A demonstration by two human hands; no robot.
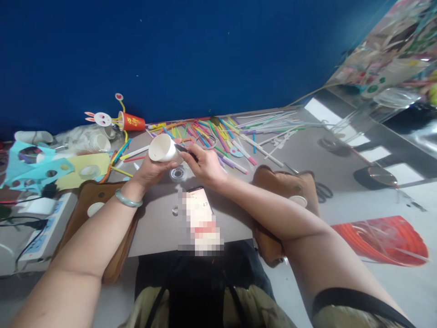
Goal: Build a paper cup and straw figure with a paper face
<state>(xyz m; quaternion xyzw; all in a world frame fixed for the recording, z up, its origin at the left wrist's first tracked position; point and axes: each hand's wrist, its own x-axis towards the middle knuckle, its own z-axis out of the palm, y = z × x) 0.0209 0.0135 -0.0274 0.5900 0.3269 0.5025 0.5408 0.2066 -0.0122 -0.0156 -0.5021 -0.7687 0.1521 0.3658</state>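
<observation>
My left hand (150, 173) grips a white paper cup (161, 148) from below, its opening tilted toward me. At the cup's right side, my right hand (205, 165) is closed on a dark, slim tool (184, 150) whose tip meets the cup wall; its exact kind is hard to make out. Just under the cup lies a roll of clear tape (177, 173). A lit phone (201, 218), partly pixelated, rests on the grey table (157, 228) below my hands.
Colourful sticks and markers (221, 141) spread behind my hands. A red cup with a rabbit figure (134, 121) stands back left, near cut blue paper (30, 168) and a power strip (51, 228). Brown pads (273, 196) lie under my forearms; black scissors (323, 192) are right.
</observation>
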